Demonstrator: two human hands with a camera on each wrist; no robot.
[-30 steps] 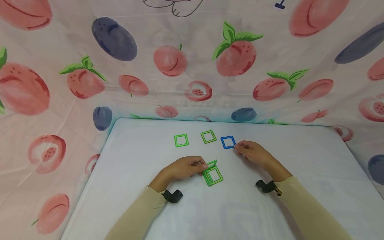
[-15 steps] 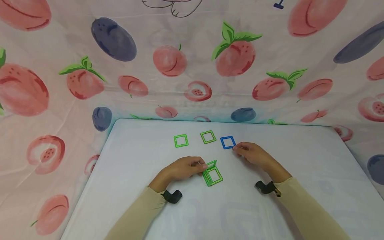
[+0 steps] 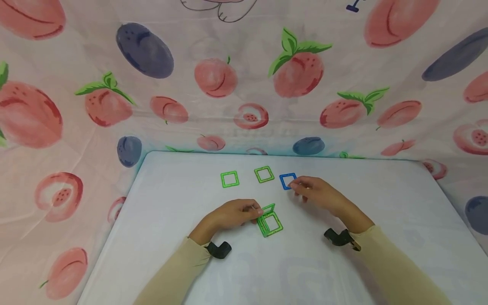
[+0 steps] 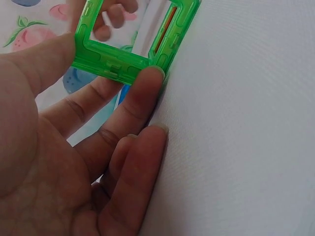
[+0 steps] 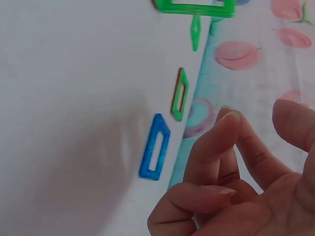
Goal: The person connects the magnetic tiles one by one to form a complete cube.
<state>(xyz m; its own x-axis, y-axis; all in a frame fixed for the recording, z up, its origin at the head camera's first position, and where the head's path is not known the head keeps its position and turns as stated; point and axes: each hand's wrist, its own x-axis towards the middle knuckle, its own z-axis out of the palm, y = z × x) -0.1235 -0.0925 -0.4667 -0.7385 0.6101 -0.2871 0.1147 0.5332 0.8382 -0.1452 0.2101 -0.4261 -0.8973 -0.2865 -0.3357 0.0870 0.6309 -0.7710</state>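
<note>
In the head view, my left hand (image 3: 236,213) pinches the edge of a small assembly of green square magnetic tiles. One green tile (image 3: 274,231) lies flat on the table, and others stand up along its left and back sides. The left wrist view shows thumb and fingertips on a clear green tile frame (image 4: 110,64). My right hand (image 3: 318,195) hovers with loosely bent fingers beside a flat blue square magnetic tile (image 3: 282,182), overlapping its right side. In the right wrist view its fingers hold nothing, and the blue tile lies apart from them.
Two more green square tiles lie flat left of the blue one: a near green tile (image 3: 257,176) and a farther green tile (image 3: 230,185). The white table (image 3: 183,178) ends at a fruit-printed cloth (image 3: 251,76) hanging behind. Dark wrist cameras sit by both sleeves.
The right hand has shifted slightly left, from the blue tile's right corner to over its right side. The left hand and green tiles stay as they were.
</note>
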